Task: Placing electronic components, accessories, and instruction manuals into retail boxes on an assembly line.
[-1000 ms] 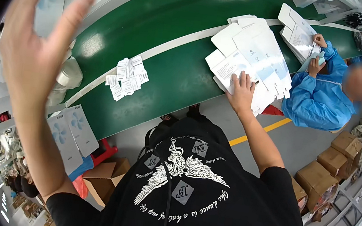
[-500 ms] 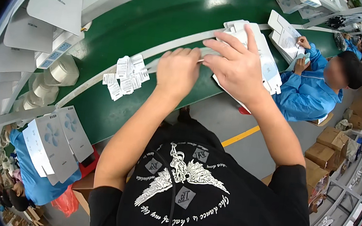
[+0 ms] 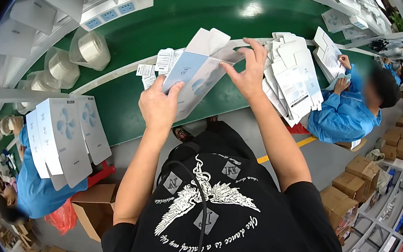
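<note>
Between my hands is a flattened white and light-blue carton (image 3: 200,69), tilted, with its end flaps at the far end. My left hand (image 3: 160,103) grips its near left edge, with the thumb on the printed face. My right hand (image 3: 248,74) holds the far right edge by a flap, thumb and fingers on either side. Partly behind the carton, a pile of small white printed labels (image 3: 165,61) lies on the green table (image 3: 138,29). A heap of similar flat cartons (image 3: 295,82) rests just right of my right hand.
A co-worker in blue (image 3: 347,115) sits at the right, handling papers. White rolls (image 3: 91,48) in clear bags stand at the left, beneath a rail with sockets (image 3: 109,14). Grey-white printed cartons (image 3: 69,133) are at the lower left. Brown boxes (image 3: 345,187) line the floor at right.
My hands have moved apart, the left one down and leftward. A thin blurred shape was between them before; now the carton's printed face shows. The whole view has shifted somewhat.
</note>
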A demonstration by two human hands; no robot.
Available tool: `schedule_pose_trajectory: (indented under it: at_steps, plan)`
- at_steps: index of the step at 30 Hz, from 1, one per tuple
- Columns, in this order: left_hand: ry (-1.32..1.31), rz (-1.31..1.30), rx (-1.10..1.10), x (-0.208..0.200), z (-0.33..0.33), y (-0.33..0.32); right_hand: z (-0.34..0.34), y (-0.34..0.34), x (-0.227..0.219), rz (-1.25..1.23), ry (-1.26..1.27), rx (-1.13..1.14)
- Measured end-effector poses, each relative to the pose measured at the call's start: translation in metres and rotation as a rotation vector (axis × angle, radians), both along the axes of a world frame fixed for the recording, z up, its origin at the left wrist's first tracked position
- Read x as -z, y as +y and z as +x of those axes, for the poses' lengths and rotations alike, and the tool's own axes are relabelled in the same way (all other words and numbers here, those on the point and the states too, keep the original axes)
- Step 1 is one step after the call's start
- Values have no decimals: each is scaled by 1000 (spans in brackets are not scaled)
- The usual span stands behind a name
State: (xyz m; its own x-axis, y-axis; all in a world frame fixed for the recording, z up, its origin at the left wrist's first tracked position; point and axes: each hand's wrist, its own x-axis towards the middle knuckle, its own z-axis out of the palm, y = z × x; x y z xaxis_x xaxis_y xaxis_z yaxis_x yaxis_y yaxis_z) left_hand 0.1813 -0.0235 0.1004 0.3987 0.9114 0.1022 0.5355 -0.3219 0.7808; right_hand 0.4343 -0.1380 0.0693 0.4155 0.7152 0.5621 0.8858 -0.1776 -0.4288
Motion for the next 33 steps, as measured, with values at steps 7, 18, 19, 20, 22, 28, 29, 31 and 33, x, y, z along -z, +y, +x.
schedule_pose_trajectory:
  at_steps: [7,18,19,20,22,28,29,31,33]
  plan:
    - [101,94,-63,-24,-49,4,-58,57,-2,112,66,-111]
    - [187,-32,33,5,-85,38,-71,62,-32,-360,509,-212]
    - [197,-38,32,8,-82,40,-73,60,-54,-462,390,-140]
    - [124,134,123,11,-76,41,-80,59,-68,-467,400,-141]
    - [50,300,231,15,-60,41,-95,50,-95,-520,579,-235]
    - [-303,-131,510,22,-21,40,-90,45,-91,-538,1160,-167]
    - [-348,-239,519,19,-19,38,-91,47,-103,-683,868,-188]
    - [-374,-228,564,14,-12,30,-90,47,-120,-938,270,-226]
    - [-431,-176,634,3,-3,24,-83,37,-92,-859,396,-308]
